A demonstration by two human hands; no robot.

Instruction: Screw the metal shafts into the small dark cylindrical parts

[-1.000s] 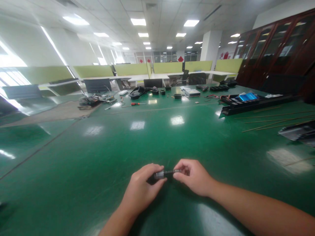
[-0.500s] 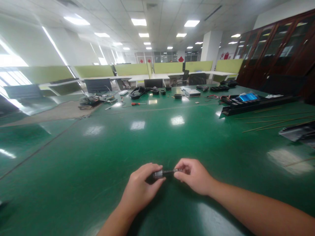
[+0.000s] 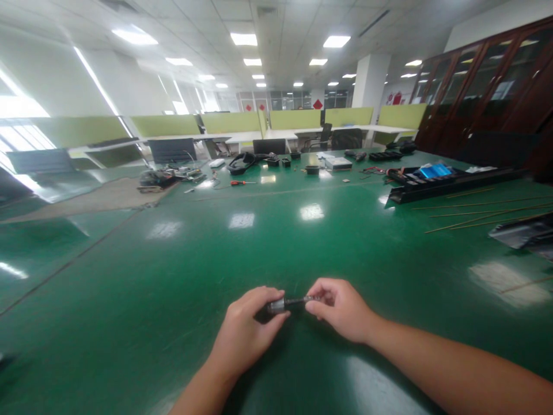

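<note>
Low in the head view, my left hand (image 3: pixel 248 331) closes its thumb and fingers around a short grey-and-black cylinder (image 3: pixel 276 305). A thin dark rod (image 3: pixel 295 302) runs from the cylinder's right end toward my right hand (image 3: pixel 339 308). That hand pinches the rod's far tip between thumb and forefinger, its other fingers curled. The piece lies roughly level, just above the green tabletop (image 3: pixel 268 248). My palm and fingers hide the cylinder's left end, and its exact kind is too small to make out.
An orange-handled screwdriver (image 3: pixel 238 183) lies farther back. A black tray with blue parts (image 3: pixel 436 171) stands at right, near several thin brass-coloured rods (image 3: pixel 488 219). Loose electronics (image 3: pixel 162 176) are piled at the back left. A white box (image 3: pixel 338 163) and small black parts line the far edge.
</note>
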